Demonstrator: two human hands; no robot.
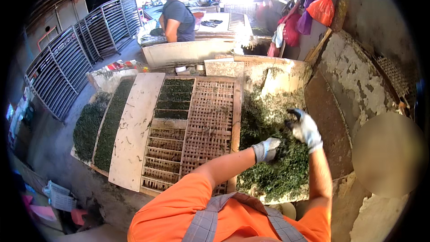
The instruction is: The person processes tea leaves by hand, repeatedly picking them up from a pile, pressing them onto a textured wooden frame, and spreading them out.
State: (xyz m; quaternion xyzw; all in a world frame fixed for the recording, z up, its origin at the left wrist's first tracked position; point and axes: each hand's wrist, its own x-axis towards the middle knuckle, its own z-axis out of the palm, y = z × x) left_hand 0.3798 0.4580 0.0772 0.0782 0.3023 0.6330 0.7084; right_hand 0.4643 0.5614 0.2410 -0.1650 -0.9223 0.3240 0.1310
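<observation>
Both of my hands wear pale gloves with dark palms, over a heap of dark green shredded plant material [278,178] on the right of the work surface. My left hand [268,149] reaches into the heap, its fingers hidden by loose material. Above and right of it, my right hand [304,127] has its thumb and fingers apart; whether material lies in its palm cannot be told. Left of the heap lies a woven slatted tray [210,121]. Beside that stands a wooden divider frame [164,148], its upper compartments filled with green material and its lower ones bare.
A pale board [134,134] lies left of the frame, beside more green material [89,121]. Metal racks [58,72] stand at the left. A person [178,13] stands beyond the low partition [188,52]. Bags [322,6] hang at the upper right, above a rough wall.
</observation>
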